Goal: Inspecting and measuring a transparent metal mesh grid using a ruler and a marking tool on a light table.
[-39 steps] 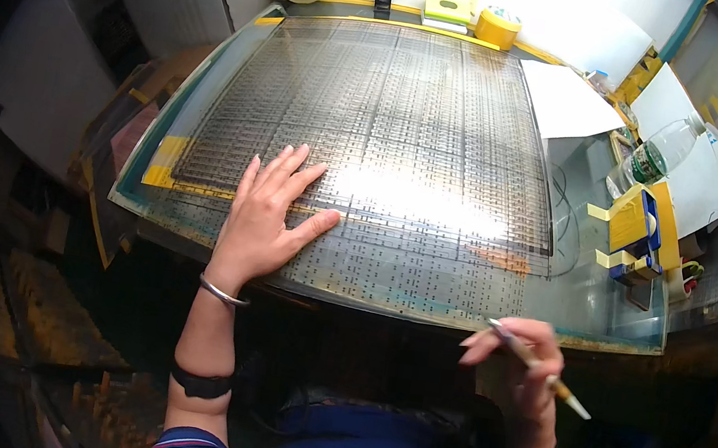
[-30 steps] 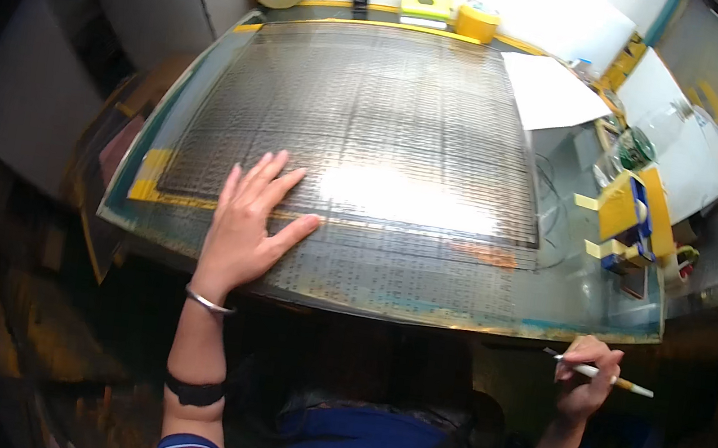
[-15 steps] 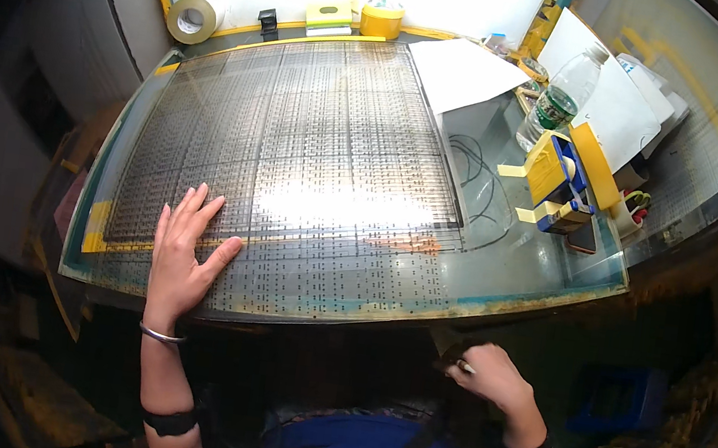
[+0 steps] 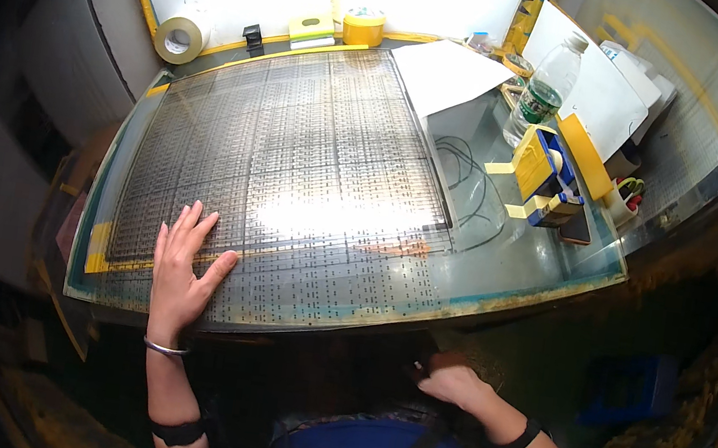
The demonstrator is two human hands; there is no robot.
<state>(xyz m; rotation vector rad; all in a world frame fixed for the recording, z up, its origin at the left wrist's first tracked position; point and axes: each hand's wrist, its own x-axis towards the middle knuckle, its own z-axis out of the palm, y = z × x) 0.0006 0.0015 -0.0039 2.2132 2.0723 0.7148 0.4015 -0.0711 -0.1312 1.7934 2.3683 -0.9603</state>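
My left hand (image 4: 181,269) lies flat with fingers spread on the near left of a large clear film sheet (image 4: 296,152) printed with dense rows of small black marks. Yellow tape (image 4: 98,246) runs along the sheet's left corner. Below the table's front edge is my right hand (image 4: 451,383), off the sheet and in shadow. Its fingers look curled and are blurred; a small pale spot shows by them. What they hold, if anything, I cannot make out.
The glass-topped table (image 4: 518,258) also bears a white paper sheet (image 4: 446,77), a bottle (image 4: 544,90), a tape dispenser (image 4: 546,181) and a thin dark cable (image 4: 475,171). At the back stand a tape roll (image 4: 178,41) and a yellow round tub (image 4: 363,27).
My right hand has moved left and slightly down, below the table edge. The left hand stays flat on the film sheet. The whole view has shifted a little.
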